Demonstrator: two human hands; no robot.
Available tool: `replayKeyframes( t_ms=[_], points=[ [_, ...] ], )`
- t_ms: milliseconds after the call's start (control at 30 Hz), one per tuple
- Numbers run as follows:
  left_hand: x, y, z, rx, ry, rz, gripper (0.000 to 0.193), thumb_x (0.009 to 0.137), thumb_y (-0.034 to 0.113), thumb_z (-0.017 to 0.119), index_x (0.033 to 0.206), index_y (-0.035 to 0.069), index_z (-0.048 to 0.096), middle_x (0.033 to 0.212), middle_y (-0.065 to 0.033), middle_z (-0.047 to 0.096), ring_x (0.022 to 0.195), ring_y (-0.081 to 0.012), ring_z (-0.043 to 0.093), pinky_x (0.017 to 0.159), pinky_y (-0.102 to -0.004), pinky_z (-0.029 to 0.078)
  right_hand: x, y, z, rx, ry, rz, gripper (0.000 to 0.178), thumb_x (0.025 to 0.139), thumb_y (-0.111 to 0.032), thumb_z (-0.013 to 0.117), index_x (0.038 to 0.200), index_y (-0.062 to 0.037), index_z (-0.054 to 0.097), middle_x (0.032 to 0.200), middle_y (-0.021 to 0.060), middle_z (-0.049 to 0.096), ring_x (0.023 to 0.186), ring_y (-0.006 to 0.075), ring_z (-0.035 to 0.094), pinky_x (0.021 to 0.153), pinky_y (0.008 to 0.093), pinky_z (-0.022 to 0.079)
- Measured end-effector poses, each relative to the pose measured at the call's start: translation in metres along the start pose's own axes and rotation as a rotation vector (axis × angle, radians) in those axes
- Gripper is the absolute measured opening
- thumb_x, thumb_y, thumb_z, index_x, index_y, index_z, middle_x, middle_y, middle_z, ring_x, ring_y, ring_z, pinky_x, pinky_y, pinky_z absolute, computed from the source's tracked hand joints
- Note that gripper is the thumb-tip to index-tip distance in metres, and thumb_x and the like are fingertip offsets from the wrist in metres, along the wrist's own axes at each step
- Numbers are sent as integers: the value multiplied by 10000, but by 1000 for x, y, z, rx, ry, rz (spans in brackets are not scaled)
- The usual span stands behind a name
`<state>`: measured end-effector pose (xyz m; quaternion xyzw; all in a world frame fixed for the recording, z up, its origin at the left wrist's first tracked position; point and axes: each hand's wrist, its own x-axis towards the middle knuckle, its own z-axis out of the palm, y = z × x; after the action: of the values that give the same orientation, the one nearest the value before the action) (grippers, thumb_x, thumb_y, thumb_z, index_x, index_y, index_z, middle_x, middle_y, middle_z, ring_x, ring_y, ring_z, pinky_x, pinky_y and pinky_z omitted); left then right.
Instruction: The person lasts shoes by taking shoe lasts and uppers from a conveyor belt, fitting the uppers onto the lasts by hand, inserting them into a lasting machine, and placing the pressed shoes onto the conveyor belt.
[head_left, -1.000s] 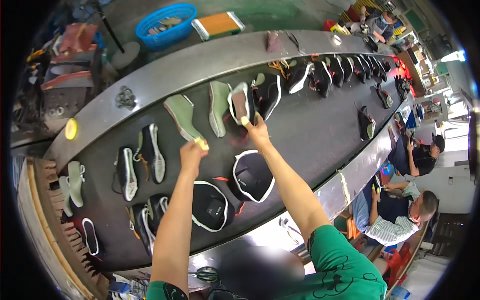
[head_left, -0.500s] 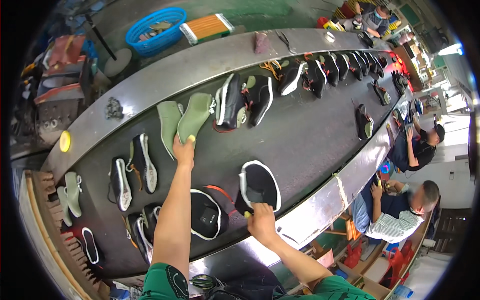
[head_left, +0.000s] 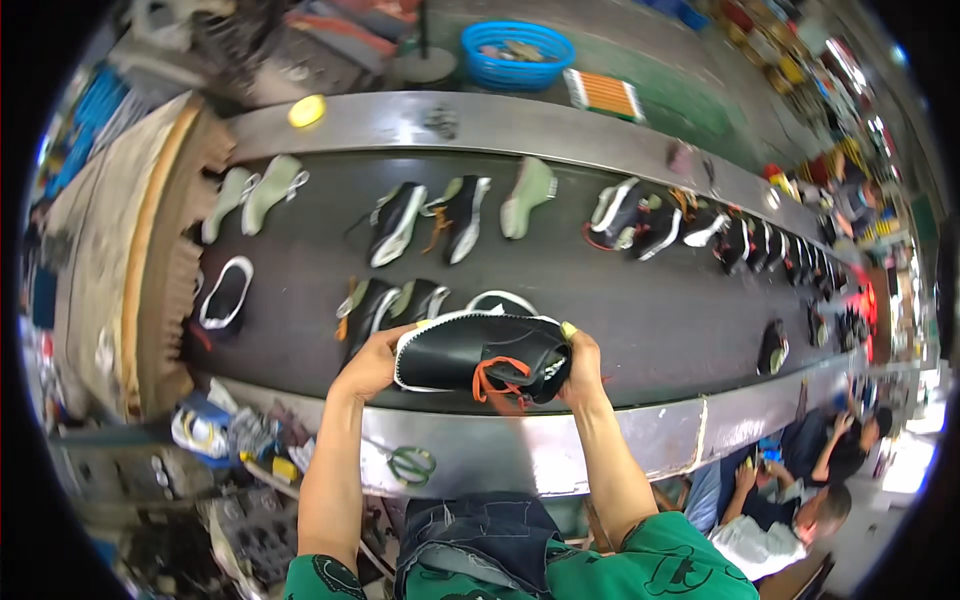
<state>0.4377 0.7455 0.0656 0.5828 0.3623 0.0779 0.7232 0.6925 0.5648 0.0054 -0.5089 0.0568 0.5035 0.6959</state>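
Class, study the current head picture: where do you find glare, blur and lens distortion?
Head view: glare brightens the near metal ledge; blur softens the blue plastic basket; fisheye distortion bows the far metal ledge, with corners falling to black; the held black shoe upper looks comparatively sharp.

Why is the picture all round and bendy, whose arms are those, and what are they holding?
There's no robot here, just a person in a green top. The camera sits on the person's head and looks down, so you see almost what they see. Its very wide lens makes straight edges look bent.

The left hand holds one end of a black shoe with orange laces, and the right hand holds the other end. Below them is a long dark surface. More dark shoes lie on it, and some green foot-shaped pieces too. Beyond it, on the floor, is a blue basket.
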Motion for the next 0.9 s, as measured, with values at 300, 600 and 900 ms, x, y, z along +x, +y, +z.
replayKeyframes(
  t_ms=[300, 600, 900],
  points=[
    [-209, -73, -47, -561, 635, 299, 282, 880, 215, 682, 1074, 10, 679, 869, 0, 652, 751, -68, 563, 637, -222, 450, -102, 133, 68, -48, -268, 310, 316, 962, -160, 395, 1169, 31, 538, 1111, 186, 620, 1030, 288, 624, 901, 414, 522],
    [-379, -83, -31, -138, 1496, 381, 253, 973, 171, 529, 863, -38, 619, 706, 9, 557, 680, -76, 422, 629, -259, 396, -216, 234, 151, -616, -1040, 321, 397, 1004, -280, 453, 1264, 11, 528, 1147, 81, 587, 1032, 164, 537, 941, 306, 411],
    [-579, -173, 29, -130, 2154, 244, 459, 995, 408, 459, 1049, -29, 591, 949, -58, 604, 903, -142, 506, 858, -278, 399, -399, 358, 184, -750, -1387, -110, 95, 975, -138, 526, 966, -44, 518, 855, -36, 494, 813, 49, 416, 725, 208, 381]
  ],
)
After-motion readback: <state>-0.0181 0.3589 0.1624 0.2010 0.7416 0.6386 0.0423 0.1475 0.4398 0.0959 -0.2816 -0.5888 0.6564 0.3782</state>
